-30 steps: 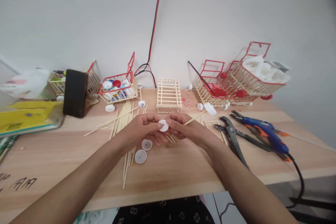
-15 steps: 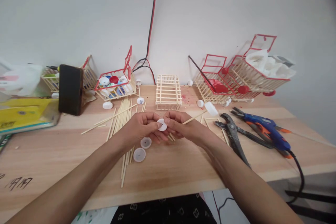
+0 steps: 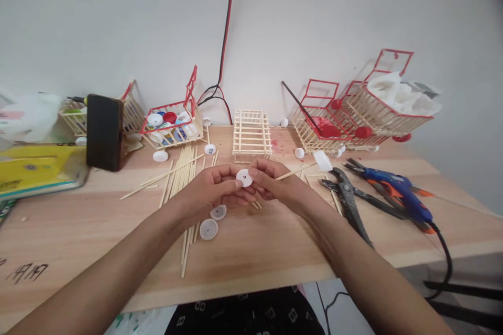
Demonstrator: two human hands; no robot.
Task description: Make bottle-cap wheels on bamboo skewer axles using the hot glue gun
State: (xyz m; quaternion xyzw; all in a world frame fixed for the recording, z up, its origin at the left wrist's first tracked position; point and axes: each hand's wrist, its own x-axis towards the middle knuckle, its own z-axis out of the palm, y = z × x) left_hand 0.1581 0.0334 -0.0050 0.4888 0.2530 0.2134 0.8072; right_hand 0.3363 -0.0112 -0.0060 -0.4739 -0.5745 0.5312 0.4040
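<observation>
A white bottle cap (image 3: 245, 178) with a small dark mark at its centre is pinched between my two hands above the table. My left hand (image 3: 222, 184) grips its left edge with the thumb on top. With its fingers closed, my right hand (image 3: 271, 180) holds a thin wooden stick (image 3: 295, 171), its thumb tip at the cap's right edge. At the stick's far end is another white cap (image 3: 323, 160); its near end is hidden in my fingers. Two upturned caps (image 3: 208, 229) lie below my left hand, beside a pile of sticks (image 3: 184, 172).
Behind my hands stands a small stick frame (image 3: 252, 136). Stick carts with red trim (image 3: 173, 131) stand left and right along the wall. Pliers (image 3: 349, 201) and a blue glue gun (image 3: 401, 188) lie on the right. A phone (image 3: 104, 132) leans upright on the left.
The held cap has turned to face the camera more, showing its central mark, and my left thumb has slid toward its lower edge. The stick with its cap has shifted slightly right.
</observation>
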